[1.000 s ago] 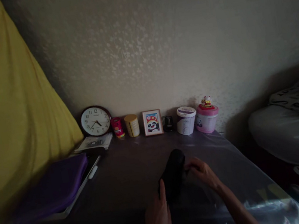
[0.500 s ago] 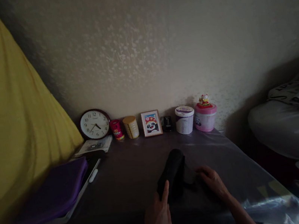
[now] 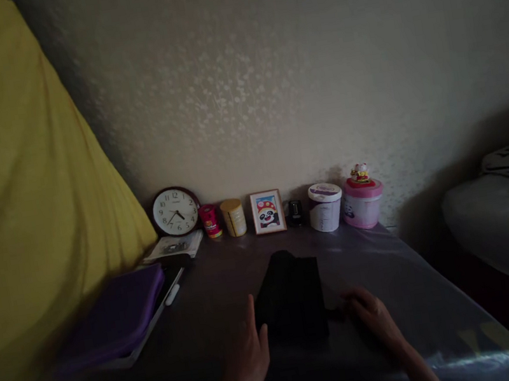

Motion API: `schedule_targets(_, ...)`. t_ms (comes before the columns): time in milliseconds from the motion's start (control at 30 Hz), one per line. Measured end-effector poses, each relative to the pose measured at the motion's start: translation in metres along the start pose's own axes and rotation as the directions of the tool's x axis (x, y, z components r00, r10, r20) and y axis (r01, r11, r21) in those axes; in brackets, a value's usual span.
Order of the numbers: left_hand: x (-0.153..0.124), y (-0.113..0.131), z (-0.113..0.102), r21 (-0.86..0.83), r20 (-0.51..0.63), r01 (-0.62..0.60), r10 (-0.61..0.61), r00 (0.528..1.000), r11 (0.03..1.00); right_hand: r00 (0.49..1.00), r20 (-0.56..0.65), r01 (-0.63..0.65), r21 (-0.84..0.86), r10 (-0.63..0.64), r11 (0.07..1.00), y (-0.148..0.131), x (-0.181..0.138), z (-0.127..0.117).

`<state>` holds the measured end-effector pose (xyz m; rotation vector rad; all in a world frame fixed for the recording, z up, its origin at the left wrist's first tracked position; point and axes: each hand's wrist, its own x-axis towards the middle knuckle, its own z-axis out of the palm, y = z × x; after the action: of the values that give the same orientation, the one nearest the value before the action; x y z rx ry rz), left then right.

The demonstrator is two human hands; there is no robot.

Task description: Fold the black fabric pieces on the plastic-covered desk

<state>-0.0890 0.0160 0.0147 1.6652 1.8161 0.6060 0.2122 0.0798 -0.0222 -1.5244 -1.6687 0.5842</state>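
A black, soft-looking item (image 3: 294, 300), partly unrolled, lies on the table in front of me; its exact kind is too dark to make out. Its left side is a rounded roll, while a flat panel spreads to the right with a thin strap at its edge. My left hand (image 3: 246, 353) is at the left edge of the roll, index finger stretched out and thumb apart. On the other side, my right hand (image 3: 371, 317) has its fingers pinched at the end of the strap.
Along the wall stand a clock (image 3: 175, 211), a red can (image 3: 210, 222), a yellow tub (image 3: 234, 218), a panda picture frame (image 3: 268, 213), a white tub (image 3: 325, 208) and a pink tub (image 3: 362, 207). A purple case (image 3: 114, 315) lies left, by a yellow curtain (image 3: 32, 187).
The black item has gone from a narrow roll to a wider, flatter shape as its panel spread right. My left hand has shifted left and opened. The view has turned slightly left.
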Motion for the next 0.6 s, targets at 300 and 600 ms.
schedule_targets(300,0.013,0.002,0.005,0.085,0.028,0.004,-0.007,1.000,0.996,0.998,-0.021,0.058,-0.004,-0.058,0.998,0.011,0.002,0.004)
schedule_targets(600,0.004,0.017,-0.026,-0.299,0.270,0.060,0.024,0.963,0.952,0.999,-0.017,0.032,0.039,-0.031,0.999,-0.002,-0.002,-0.001)
